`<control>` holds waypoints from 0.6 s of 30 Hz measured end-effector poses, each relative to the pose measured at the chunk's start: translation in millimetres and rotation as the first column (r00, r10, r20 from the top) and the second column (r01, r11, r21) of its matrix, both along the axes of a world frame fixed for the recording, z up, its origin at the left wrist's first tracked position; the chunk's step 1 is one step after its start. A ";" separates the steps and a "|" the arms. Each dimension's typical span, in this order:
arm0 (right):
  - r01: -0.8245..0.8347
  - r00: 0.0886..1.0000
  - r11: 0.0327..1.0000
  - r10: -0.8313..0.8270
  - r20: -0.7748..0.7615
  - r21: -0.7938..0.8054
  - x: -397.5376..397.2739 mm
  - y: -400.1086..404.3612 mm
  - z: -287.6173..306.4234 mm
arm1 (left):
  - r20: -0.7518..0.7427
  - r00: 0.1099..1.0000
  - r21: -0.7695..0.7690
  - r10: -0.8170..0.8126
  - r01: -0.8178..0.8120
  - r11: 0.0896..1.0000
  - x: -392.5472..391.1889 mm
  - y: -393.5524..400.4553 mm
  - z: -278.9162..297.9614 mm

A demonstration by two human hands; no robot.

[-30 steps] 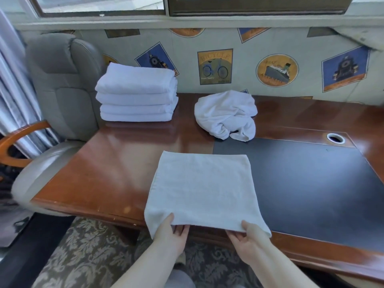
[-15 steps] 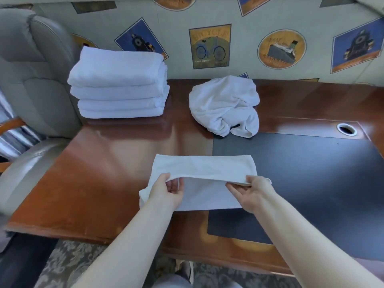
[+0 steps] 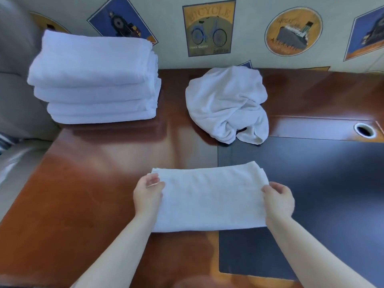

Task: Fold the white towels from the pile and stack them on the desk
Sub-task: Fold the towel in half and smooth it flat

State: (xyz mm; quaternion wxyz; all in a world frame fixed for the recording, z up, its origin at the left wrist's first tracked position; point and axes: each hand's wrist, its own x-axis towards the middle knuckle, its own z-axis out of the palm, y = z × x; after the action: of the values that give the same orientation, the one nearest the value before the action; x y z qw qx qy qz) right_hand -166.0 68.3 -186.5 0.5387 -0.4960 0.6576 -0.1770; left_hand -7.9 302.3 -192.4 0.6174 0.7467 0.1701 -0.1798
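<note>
A white towel (image 3: 209, 196) lies folded into a wide strip on the wooden desk (image 3: 87, 183), half over the dark desk mat (image 3: 324, 183). My left hand (image 3: 148, 195) grips its far left corner, fingers curled over the edge. At the right end my right hand (image 3: 279, 199) pinches the far right corner. A crumpled white towel (image 3: 226, 102) sits in a heap behind, near the wall. A stack of several folded white towels (image 3: 93, 80) stands at the desk's back left corner.
A grey office chair (image 3: 14, 96) stands left of the desk, touching the stack's side. A round cable hole (image 3: 365, 129) is at the right in the desk. The wall with printed posters (image 3: 208, 28) closes the back edge.
Both hands carried the towel's near edge away from me and laid it on the far edge, halving the towel. The view has tilted down and closer to the desk.
</note>
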 end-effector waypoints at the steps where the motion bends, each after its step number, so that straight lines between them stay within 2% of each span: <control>1: -0.078 0.996 0.990 0.071 -0.059 -0.117 -3.0 -3.9 -4.5 | 0.115 0.989 0.186 -0.097 0.074 0.980 5.6 10.0 -5.3; 2: -0.171 0.982 0.966 0.151 -0.111 -0.194 -2.7 -8.8 -8.6 | 0.157 0.967 0.335 -0.199 0.138 0.932 12.1 17.3 -9.8; 4: -0.340 0.937 0.897 0.297 -0.186 -0.282 5.8 -20.7 -16.7 | 0.106 0.932 0.501 -0.346 0.250 0.828 23.7 22.0 -14.4; 5: -0.404 0.911 0.863 0.348 -0.222 -0.303 13.1 -26.2 -19.4 | 0.089 0.922 0.526 -0.376 0.277 0.804 28.0 20.7 -15.8; 8: -0.522 0.837 0.815 0.432 -0.336 -0.251 35.8 -37.0 -23.0 | 0.104 0.925 0.481 -0.365 0.274 0.833 33.7 13.8 -19.7; 11: -0.528 0.818 0.823 0.429 -0.383 -0.208 43.2 -40.3 -28.0 | 0.060 0.920 0.541 -0.387 0.296 0.787 30.0 15.0 -27.2; 15: -0.490 0.864 0.825 0.414 -0.288 -0.283 32.5 -38.3 -30.5 | 0.107 0.906 0.586 -0.410 0.276 0.762 24.4 19.2 -32.0; 18: -0.469 0.879 0.832 0.406 -0.249 -0.297 21.4 -36.0 -29.6 | 0.047 0.912 0.575 -0.407 0.309 0.758 33.0 21.2 -33.4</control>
State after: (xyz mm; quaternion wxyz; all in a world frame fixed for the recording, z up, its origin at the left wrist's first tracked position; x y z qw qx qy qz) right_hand -144.5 32.3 -216.1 0.4083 -0.7347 0.5288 -0.1179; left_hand 25.1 323.5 -225.8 0.3395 0.9243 0.0155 -0.1735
